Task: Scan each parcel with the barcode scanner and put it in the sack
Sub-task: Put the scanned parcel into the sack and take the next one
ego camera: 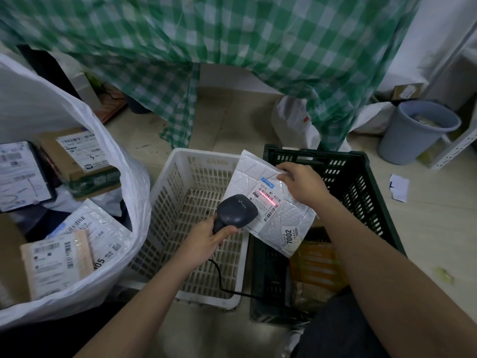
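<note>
The handle of the barcode scanner (pixel 237 211) is gripped in the left hand (pixel 206 240), fingers curled round it, its head aimed up and to the right; its cable (pixel 219 277) trails down across the white slotted basket (pixel 196 161). A white bubble-mailer parcel (pixel 268 202) is pinched at its upper right edge by the right hand (pixel 300 183) and held tilted in the air above the gap between that basket and the dark green crate (pixel 361 161). A red scan line (pixel 267 198) is seen lying across the shipping label (pixel 268 200), just beyond the scanner's head, so the scan is judged to be under way. More parcels (pixel 317 270) are left in the crate's near end. The white sack (pixel 85 120), already holding boxes and mailers, stands open at the far left, beyond the basket. The parcel's long axis runs from upper left to lower right, and the sack lies leftward of the grip, so a carry across the scanner hand is called for, though the left hand is nearer the sack.
</note>
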`<state>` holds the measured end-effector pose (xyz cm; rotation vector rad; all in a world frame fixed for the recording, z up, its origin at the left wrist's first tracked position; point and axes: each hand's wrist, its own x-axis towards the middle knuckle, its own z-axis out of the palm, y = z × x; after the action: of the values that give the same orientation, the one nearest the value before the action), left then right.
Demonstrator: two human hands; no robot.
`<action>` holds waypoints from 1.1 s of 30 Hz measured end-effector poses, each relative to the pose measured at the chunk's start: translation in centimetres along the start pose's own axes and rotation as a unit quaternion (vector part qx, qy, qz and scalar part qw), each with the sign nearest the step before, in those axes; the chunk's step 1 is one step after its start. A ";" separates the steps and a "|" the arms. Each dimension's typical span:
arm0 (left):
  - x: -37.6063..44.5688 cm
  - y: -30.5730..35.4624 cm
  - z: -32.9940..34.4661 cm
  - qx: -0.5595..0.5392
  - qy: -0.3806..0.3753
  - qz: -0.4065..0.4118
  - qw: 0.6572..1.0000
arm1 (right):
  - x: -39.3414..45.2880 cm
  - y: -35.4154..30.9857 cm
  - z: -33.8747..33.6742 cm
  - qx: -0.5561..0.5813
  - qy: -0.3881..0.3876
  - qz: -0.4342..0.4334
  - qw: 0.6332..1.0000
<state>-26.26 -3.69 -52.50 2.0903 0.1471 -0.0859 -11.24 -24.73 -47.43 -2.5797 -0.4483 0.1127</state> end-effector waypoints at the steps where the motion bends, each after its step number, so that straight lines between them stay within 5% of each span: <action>1: 0.0 0.0 0.0 0.000 0.003 0.000 1.000 | 0.0 0.0 0.0 0.001 0.002 0.000 1.000; 18: -0.2 0.6 0.0 -0.004 0.028 -0.002 1.000 | -0.5 0.3 -0.2 0.042 0.007 0.002 0.999; 26: -2.8 4.4 -2.6 -0.089 0.095 0.022 0.991 | -3.7 -2.3 -2.3 0.217 0.072 0.022 0.973; 33: -8.0 9.7 -8.2 -0.160 0.178 0.064 0.969 | -7.8 -11.6 -7.1 0.366 0.159 -0.054 0.915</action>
<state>-32.81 -1.93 -39.08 1.7700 0.2261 0.3717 -20.83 -21.35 -35.48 -1.7854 -0.3389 -0.1541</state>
